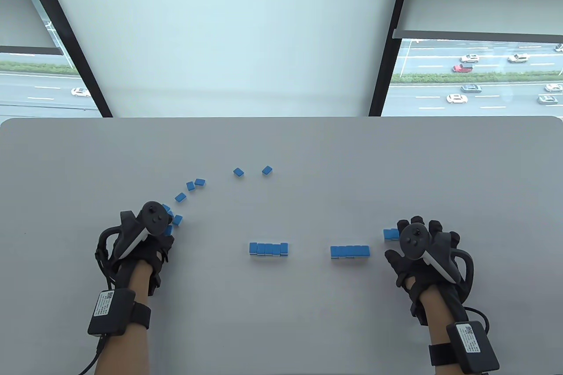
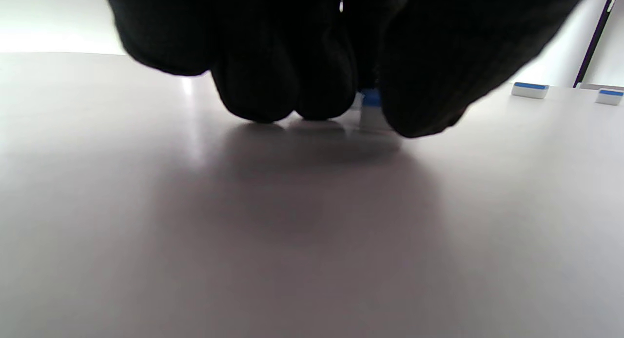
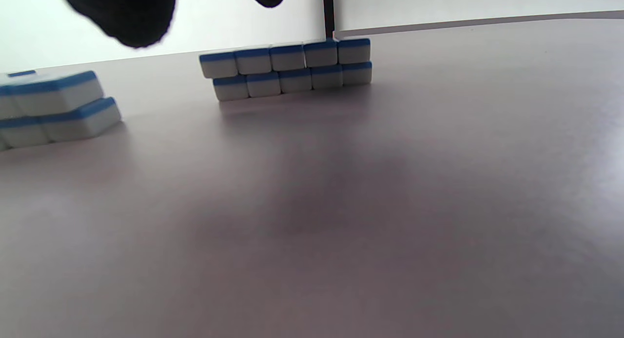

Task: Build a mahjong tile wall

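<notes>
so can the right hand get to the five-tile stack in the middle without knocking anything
Probably not in a straight line: the right hand has the other stacked row lying between it and the middle stack. Passing above or in front of that row looks free.

- The table view looks down from above the near edge of the table, facing the far edge and windows.
- The left wrist view sits low, close behind the left hand's fingers.
- The right wrist view skims the tabletop; it shares the double-stacked tile rows with the table view.
</notes>
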A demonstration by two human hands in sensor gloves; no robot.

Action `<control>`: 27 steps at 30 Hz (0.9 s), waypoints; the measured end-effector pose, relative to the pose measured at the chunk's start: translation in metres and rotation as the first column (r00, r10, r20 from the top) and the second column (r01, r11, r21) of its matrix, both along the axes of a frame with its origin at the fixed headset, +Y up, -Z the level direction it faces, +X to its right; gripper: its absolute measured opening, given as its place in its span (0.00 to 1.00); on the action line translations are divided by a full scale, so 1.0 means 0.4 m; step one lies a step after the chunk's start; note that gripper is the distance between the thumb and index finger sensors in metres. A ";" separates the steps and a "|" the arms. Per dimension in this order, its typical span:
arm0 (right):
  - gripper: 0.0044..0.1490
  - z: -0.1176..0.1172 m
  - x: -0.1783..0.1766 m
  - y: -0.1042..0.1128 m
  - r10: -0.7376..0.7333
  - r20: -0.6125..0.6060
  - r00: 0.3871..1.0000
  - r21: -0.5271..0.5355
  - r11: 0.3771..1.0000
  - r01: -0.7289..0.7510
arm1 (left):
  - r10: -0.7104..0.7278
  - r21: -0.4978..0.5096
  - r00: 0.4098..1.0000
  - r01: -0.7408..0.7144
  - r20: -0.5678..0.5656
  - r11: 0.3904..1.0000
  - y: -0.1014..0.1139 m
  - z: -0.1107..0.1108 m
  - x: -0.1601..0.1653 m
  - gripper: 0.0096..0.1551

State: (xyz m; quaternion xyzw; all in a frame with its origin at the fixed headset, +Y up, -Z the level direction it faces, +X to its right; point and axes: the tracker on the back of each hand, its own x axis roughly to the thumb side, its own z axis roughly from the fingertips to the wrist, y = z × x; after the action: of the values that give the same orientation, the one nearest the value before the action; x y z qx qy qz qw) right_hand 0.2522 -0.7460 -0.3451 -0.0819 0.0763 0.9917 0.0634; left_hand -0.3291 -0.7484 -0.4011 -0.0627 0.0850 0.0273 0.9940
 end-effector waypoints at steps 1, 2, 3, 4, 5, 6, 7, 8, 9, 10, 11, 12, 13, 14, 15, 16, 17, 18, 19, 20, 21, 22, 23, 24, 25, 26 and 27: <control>0.51 0.000 0.000 0.001 0.001 0.000 1.000 0.002 1.000 -0.001 | -0.001 0.001 1.000 0.001 0.002 1.000 -0.001 0.000 0.000 0.36; 0.51 0.000 0.000 0.000 0.001 -0.001 1.000 0.004 1.000 -0.001 | -0.005 0.000 1.000 0.005 0.002 1.000 -0.001 0.001 0.001 0.36; 0.51 0.000 0.000 0.000 0.002 -0.001 1.000 0.005 1.000 -0.002 | -0.008 -0.002 1.000 0.008 0.002 1.000 -0.001 0.001 0.001 0.35; 0.51 -0.001 0.001 0.000 0.002 -0.001 1.000 0.006 1.000 -0.002 | -0.017 -0.004 1.000 0.017 0.003 1.000 -0.002 0.001 0.002 0.35; 0.51 0.000 0.001 0.000 0.002 0.000 1.000 0.006 1.000 -0.002 | -0.020 -0.006 1.000 0.020 0.000 1.000 -0.002 0.001 0.002 0.34; 0.51 0.000 0.001 -0.001 0.002 0.000 1.000 0.007 1.000 -0.002 | -0.019 -0.007 1.000 0.019 -0.007 1.000 -0.003 0.000 0.001 0.33; 0.51 0.001 0.001 -0.001 0.002 0.000 1.000 0.006 1.000 -0.002 | -0.013 -0.014 1.000 0.013 -0.013 1.000 -0.003 0.000 -0.001 0.33; 0.51 0.002 0.001 -0.001 0.003 0.001 1.000 0.007 1.000 -0.003 | -0.009 -0.022 1.000 0.008 -0.021 1.000 -0.004 0.000 -0.003 0.33; 0.51 0.003 0.001 -0.001 0.005 0.001 1.000 0.007 1.000 -0.005 | -0.006 -0.028 1.000 0.005 -0.028 1.000 -0.004 0.001 -0.005 0.33; 0.51 0.003 0.001 -0.001 0.005 0.001 1.000 0.007 1.000 -0.005 | 0.000 -0.034 0.999 -0.001 -0.032 0.999 -0.004 0.001 -0.006 0.33; 0.51 0.003 0.000 -0.001 0.010 0.000 1.000 0.007 1.000 -0.010 | 0.008 -0.042 0.999 -0.010 -0.039 0.999 -0.005 0.001 -0.006 0.33; 0.51 0.004 0.000 -0.001 0.015 -0.001 1.000 0.007 1.000 -0.015 | 0.007 -0.043 0.999 -0.009 -0.038 0.999 -0.004 0.001 -0.005 0.33; 0.51 0.003 -0.001 -0.002 0.018 -0.002 1.000 0.007 1.000 -0.018 | -0.002 -0.040 1.000 0.001 -0.029 0.999 -0.004 0.001 -0.003 0.33; 0.51 0.004 -0.002 -0.002 0.019 -0.002 1.000 0.006 1.000 -0.019 | -0.009 -0.042 1.000 0.008 -0.022 0.999 -0.003 0.001 -0.001 0.33; 0.51 0.004 -0.002 -0.002 0.019 -0.002 1.000 0.007 1.000 -0.019 | -0.013 -0.041 1.000 0.012 -0.018 0.999 -0.002 0.002 -0.001 0.33; 0.51 0.004 -0.002 -0.002 0.020 -0.001 1.000 0.007 1.000 -0.020 | -0.006 -0.031 1.000 0.005 -0.016 1.000 0.000 0.004 0.001 0.33; 0.51 0.005 -0.002 -0.002 0.021 -0.001 1.000 0.007 1.000 -0.021 | 0.017 -0.022 1.000 -0.017 -0.013 1.000 0.003 0.005 0.003 0.33; 0.51 0.005 -0.001 -0.002 0.020 0.001 1.000 0.008 1.000 -0.020 | 0.044 -0.005 0.999 -0.044 -0.008 0.999 0.009 0.007 0.007 0.34; 0.51 0.005 0.000 -0.001 0.018 0.003 1.000 0.009 1.000 -0.019 | 0.055 0.009 0.998 -0.055 -0.003 0.998 0.015 0.008 0.011 0.34; 0.51 0.005 0.001 -0.001 0.017 0.006 1.000 0.009 1.000 -0.017 | 0.061 0.037 0.998 -0.062 0.007 0.997 0.026 0.010 0.018 0.34; 0.51 0.005 0.004 -0.002 0.016 0.008 1.000 0.009 1.000 -0.016 | 0.064 0.066 0.998 -0.065 0.024 0.996 0.039 0.013 0.029 0.34; 0.51 0.004 0.006 -0.002 0.015 0.011 1.000 0.009 1.000 -0.015 | 0.069 0.096 0.996 -0.073 0.047 0.993 0.053 0.015 0.043 0.34; 0.51 0.004 0.007 -0.002 0.014 0.012 1.000 0.008 1.000 -0.014 | 0.076 0.122 0.994 -0.085 0.073 0.989 0.065 0.018 0.060 0.34; 0.51 0.004 0.007 -0.002 0.014 0.012 1.000 0.008 1.000 -0.014 | 0.082 0.136 0.993 -0.094 0.090 0.986 0.071 0.020 0.071 0.34; 0.51 0.003 0.008 -0.002 0.013 0.013 1.000 0.008 1.000 -0.013 | 0.091 0.155 0.989 -0.109 0.120 0.982 0.080 0.023 0.090 0.34; 0.51 0.004 0.007 -0.002 0.010 0.013 1.000 0.008 1.000 -0.010 | 0.097 0.168 0.984 -0.121 0.148 0.978 0.085 0.026 0.107 0.34; 0.51 0.004 0.008 -0.002 0.006 0.014 1.000 0.007 1.000 -0.006 | 0.097 0.177 0.979 -0.130 0.182 0.976 0.089 0.030 0.129 0.34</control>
State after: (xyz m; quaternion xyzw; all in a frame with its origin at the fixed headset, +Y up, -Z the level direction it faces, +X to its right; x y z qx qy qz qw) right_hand 0.2552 -0.7468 -0.3436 -0.0891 0.0721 0.9915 0.0613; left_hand -0.2774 -0.7127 -0.3892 0.0245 -0.0079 0.0865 0.9959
